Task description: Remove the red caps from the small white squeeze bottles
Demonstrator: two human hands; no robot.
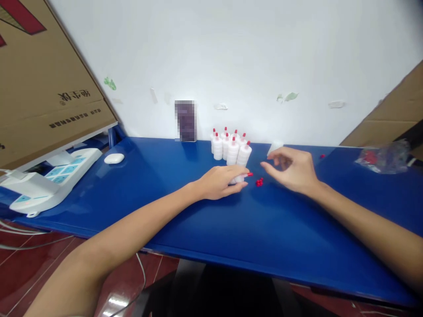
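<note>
White bottle point(239, 178) with a red tip lies on its side on the blue table point(205, 229), clasped in my left hand point(220, 181); only its neck end sticks out past the fingers. My right hand point(292, 169) hovers just beside it, fingers loosely curled and apart, with nothing in it that I can see. Between the two hands a few loose red caps point(259, 182) sit on the table.

For writing, the cardboard box point(42, 83) leaning at the far left carries dark printed characters, upside down from my view and too soft to read. A blurred dark card point(185, 120) stands against the white wall. I cannot make out any label on the bottles.

Right behind my left hand stands a tight cluster of capped bottles point(231, 147), upright and touching one another. An uncapped white bottle point(275, 146) shows behind my right hand, which partly covers it. Farther right lie a single red cap point(322, 156) and a clear bag of red caps point(383, 156). At the left edge rest a white power strip point(49, 180) and a small white oval case point(114, 158).
</note>
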